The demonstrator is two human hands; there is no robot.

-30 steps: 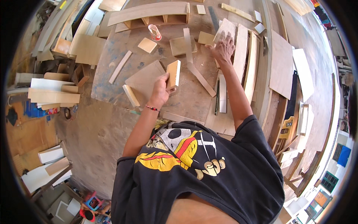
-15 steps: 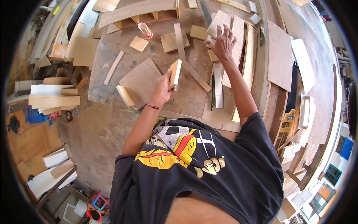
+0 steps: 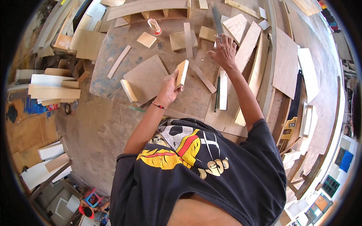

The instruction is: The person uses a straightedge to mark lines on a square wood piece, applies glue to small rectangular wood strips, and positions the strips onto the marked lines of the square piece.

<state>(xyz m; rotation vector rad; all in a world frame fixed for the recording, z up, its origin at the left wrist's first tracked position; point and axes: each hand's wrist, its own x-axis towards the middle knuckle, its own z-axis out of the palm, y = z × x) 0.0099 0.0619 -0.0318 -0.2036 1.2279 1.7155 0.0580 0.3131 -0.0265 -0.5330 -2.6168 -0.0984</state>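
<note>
Gripping a pale wooden block (image 3: 182,74), the left hand (image 3: 169,88) has thumb and fingers clamped on it above the workbench (image 3: 124,90); the hand covers part of the block's lower left side. At two o'clock from the block, the right hand (image 3: 225,52) is palm down with its fingers apart, its palm hidden. Its fingertips overlap the lower end of a grey strip (image 3: 217,20), which points toward eleven o'clock; whether they touch it cannot be told. Pale planks (image 3: 249,42) lie just beside this hand, partly screened by the forearm. At twelve o'clock, a narrow wooden strip (image 3: 187,34) covers part of a square wooden piece (image 3: 178,40). A flat panel (image 3: 145,77) occupies nine o'clock, and a cup (image 3: 154,28) eleven; the cup's contents are unclear. Beyond it, a compartmented wooden piece (image 3: 151,12) reaches the upper edge. At four o'clock is a yellow-handled saw (image 3: 289,127); at seven, another person (image 3: 88,211), too small to make out clearly.
</note>
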